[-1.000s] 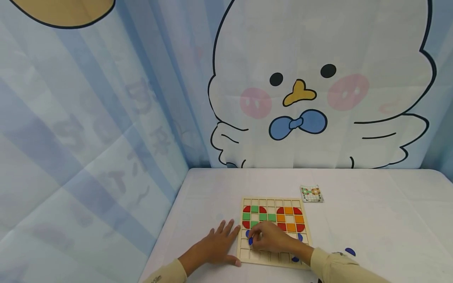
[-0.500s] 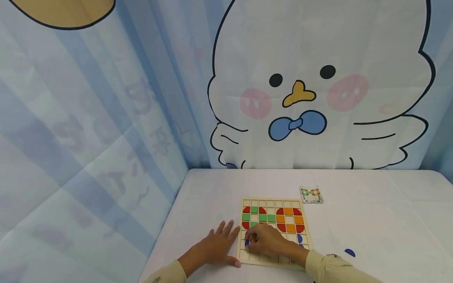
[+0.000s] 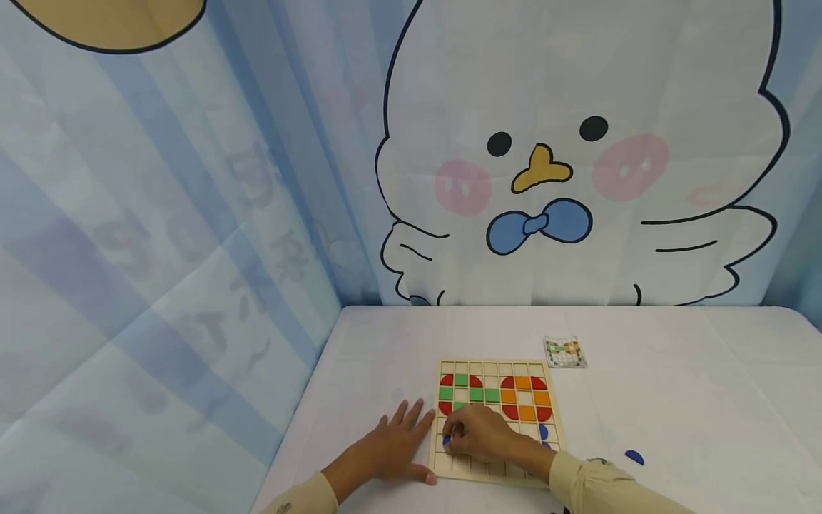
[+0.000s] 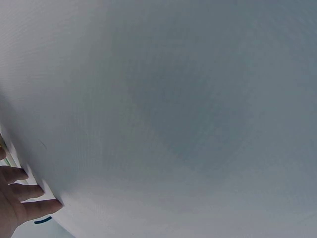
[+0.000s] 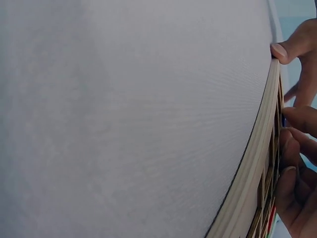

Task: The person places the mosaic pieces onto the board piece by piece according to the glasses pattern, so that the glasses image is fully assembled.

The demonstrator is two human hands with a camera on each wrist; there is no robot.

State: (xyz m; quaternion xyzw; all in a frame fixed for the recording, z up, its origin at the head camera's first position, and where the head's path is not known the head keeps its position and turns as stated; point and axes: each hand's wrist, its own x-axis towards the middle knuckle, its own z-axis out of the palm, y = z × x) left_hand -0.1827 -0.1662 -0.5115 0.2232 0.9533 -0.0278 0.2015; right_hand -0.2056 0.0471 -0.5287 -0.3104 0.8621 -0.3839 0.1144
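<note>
A square wooden grid board (image 3: 462,467) lies on the white table in the head view, with red, green and orange pieces set in its upper cells. My right hand (image 3: 480,434) is over its lower left part. Thumb and fingers pinch a blue half-round piece (image 3: 447,442) at the leftmost column; the fingers partly cover it. Flat beside the board's left edge rests my left hand (image 3: 394,444), fingers spread. In the right wrist view, the left thumb (image 5: 280,51) touches a corner of the board. Only the left fingers (image 4: 42,209) show in the left wrist view.
A small pattern card (image 3: 565,352) lies behind the board's far right corner. One loose blue half-round piece (image 3: 634,457) sits to the right, near the right sleeve (image 3: 597,484). Another blue piece (image 3: 544,432) is on the board's right side. A printed curtain (image 3: 533,278) hangs behind the table.
The right hand has shifted slightly left and brought the pinched blue piece down to the leftmost column. In the last half second it has barely moved. The left hand stays put.
</note>
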